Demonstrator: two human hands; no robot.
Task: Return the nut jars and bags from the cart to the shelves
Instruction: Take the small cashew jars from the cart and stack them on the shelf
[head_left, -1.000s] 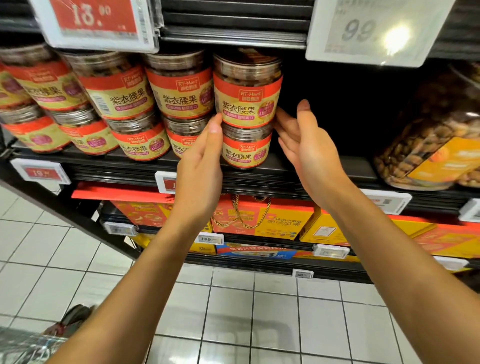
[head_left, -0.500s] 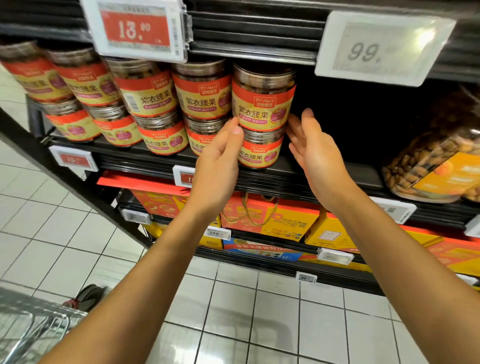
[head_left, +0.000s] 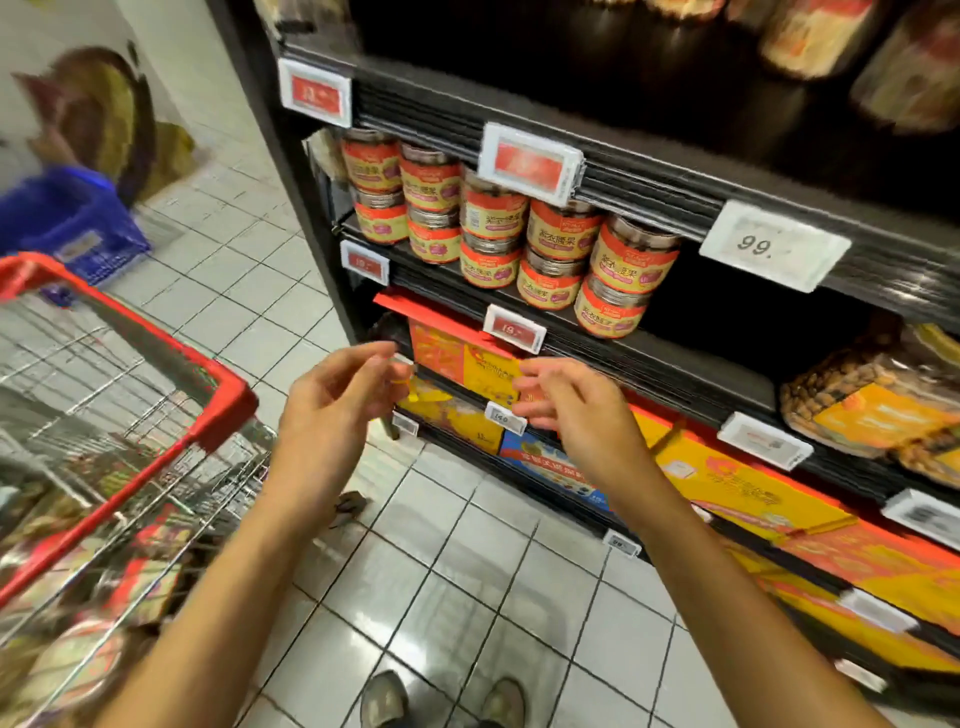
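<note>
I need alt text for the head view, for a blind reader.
The left hand and right hand hover empty before a shelf of stacked nut jars; a red-rimmed wire cart stands at the left.

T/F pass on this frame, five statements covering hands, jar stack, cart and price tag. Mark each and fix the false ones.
1. The left hand and the right hand both hold nothing. True.
2. The nut jars on the shelf are stacked three high. False: they are two high.
3. The cart, which has a red rim, is on the person's left. True.
4. The white price tag to the right of the jars reads 13. False: it reads 99.
5. The cart is empty. False: blurred red-labelled goods lie in it.
</note>
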